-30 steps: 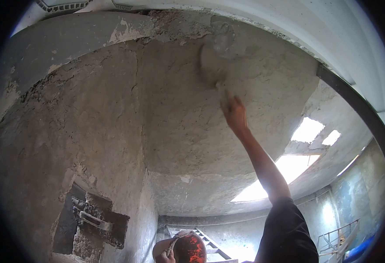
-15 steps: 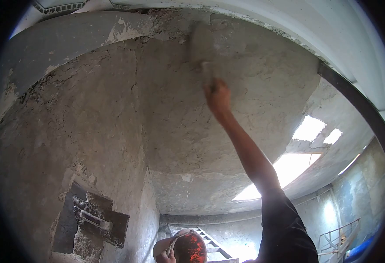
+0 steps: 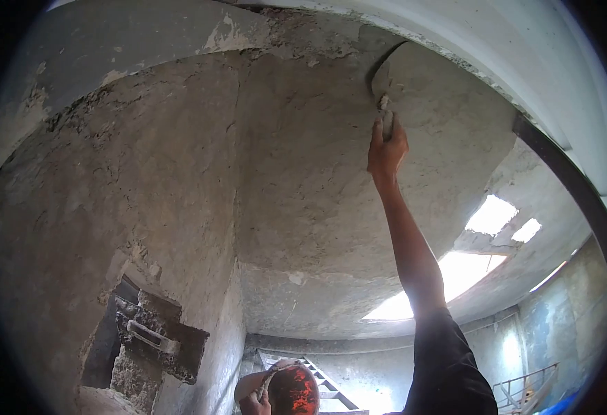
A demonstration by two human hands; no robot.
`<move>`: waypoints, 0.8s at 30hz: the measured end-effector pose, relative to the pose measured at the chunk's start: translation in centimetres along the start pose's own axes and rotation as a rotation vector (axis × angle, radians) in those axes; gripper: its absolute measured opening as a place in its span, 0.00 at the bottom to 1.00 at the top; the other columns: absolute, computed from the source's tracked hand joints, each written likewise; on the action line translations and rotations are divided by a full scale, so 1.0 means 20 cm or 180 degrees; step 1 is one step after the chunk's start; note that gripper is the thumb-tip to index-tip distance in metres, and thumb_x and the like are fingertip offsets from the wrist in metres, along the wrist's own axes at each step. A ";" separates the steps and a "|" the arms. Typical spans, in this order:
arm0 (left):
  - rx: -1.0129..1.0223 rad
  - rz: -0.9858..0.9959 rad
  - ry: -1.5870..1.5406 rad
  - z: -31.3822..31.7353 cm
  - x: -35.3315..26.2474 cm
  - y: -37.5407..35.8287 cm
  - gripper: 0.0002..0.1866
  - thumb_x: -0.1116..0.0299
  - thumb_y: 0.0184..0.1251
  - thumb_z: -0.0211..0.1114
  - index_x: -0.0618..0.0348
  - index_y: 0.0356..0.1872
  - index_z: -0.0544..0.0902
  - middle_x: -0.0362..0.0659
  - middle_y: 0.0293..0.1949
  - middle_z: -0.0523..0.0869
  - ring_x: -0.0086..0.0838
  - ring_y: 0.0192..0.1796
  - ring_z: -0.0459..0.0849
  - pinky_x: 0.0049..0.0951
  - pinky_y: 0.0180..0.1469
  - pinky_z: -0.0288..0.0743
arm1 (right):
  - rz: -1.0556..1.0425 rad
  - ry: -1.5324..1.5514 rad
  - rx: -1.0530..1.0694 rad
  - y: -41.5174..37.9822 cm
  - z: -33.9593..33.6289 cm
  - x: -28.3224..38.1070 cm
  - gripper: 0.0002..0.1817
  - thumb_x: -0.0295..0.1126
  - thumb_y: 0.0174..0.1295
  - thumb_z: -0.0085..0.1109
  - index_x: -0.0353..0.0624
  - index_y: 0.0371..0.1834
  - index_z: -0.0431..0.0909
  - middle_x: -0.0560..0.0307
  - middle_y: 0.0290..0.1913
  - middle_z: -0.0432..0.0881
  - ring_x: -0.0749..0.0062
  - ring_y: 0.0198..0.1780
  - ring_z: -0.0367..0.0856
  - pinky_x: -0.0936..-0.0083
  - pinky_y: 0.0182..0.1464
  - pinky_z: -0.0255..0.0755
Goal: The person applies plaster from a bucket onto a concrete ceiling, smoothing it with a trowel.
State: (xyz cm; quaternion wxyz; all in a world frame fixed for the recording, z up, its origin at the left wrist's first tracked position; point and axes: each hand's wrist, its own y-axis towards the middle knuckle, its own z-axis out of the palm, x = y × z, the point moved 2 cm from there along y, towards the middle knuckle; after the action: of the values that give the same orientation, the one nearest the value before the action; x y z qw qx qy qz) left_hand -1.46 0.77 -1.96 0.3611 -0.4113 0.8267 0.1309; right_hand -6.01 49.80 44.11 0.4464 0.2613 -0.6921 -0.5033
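High on the plastered wall (image 3: 317,159), my right hand (image 3: 388,149) is closed around the handle of a trowel (image 3: 384,102). The trowel's blade lies against the grey plaster, its dark edge showing as a curve. At the bottom, my left hand (image 3: 255,402) grips the rim of a rounded bowl (image 3: 296,394), brownish with orange-red patches and mortar smears. Only part of this hand and of the bowl is in view.
A mortar-caked plastering float (image 3: 152,337) with a handle rests in a recess in the left wall. Behind the bowl is a ladder (image 3: 331,387). Bright openings (image 3: 448,277) pierce the wall to the right. A dark beam (image 3: 566,162) curves along the upper right.
My right hand and the trowel have swept right and slightly down along the upper wall. My left hand still holds the bowl; the view has shifted a little.
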 end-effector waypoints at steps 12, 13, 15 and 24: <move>0.0303 -0.0285 -0.0249 -0.29 -0.35 0.01 0.21 0.56 0.61 0.59 0.68 0.22 0.79 0.60 0.22 0.80 0.56 0.29 0.80 0.47 0.32 0.72 | 0.0334 0.0753 0.3107 -0.88 -0.34 0.14 0.20 0.37 0.56 0.60 0.36 0.47 0.74 0.38 0.37 0.79 0.43 0.40 0.79 0.60 0.41 0.72; 0.0300 -0.0245 -0.0267 -0.30 -0.38 0.02 0.21 0.55 0.62 0.59 0.67 0.22 0.79 0.60 0.22 0.80 0.56 0.28 0.80 0.47 0.31 0.72 | 0.0592 0.0658 0.3267 -1.01 -0.49 0.10 0.19 0.37 0.56 0.59 0.37 0.47 0.73 0.38 0.37 0.79 0.43 0.40 0.78 0.60 0.41 0.72; 0.0238 -0.0180 -0.0169 -0.32 -0.43 -0.01 0.21 0.55 0.62 0.59 0.67 0.24 0.80 0.60 0.23 0.80 0.55 0.28 0.80 0.47 0.30 0.73 | 0.0627 0.0262 0.3492 -1.31 -0.85 -0.04 0.16 0.37 0.59 0.58 0.38 0.45 0.74 0.43 0.31 0.78 0.51 0.31 0.78 0.65 0.33 0.71; 0.0536 -0.0116 0.0932 -0.39 -0.59 -0.01 0.23 0.50 0.64 0.55 0.63 0.24 0.80 0.58 0.21 0.80 0.54 0.27 0.80 0.46 0.31 0.73 | 0.4266 -0.0490 0.4546 -2.08 -2.37 -0.01 0.22 0.32 0.49 0.68 0.40 0.44 0.67 0.50 0.29 0.82 0.78 0.20 0.76 0.77 0.20 0.69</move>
State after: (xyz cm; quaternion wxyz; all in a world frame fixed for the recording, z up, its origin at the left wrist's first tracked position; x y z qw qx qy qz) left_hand -0.44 3.42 11.88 0.2723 -0.4091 0.8709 -0.0068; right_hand 32.21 13.07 9.77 0.3303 -0.0105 -0.8660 0.3753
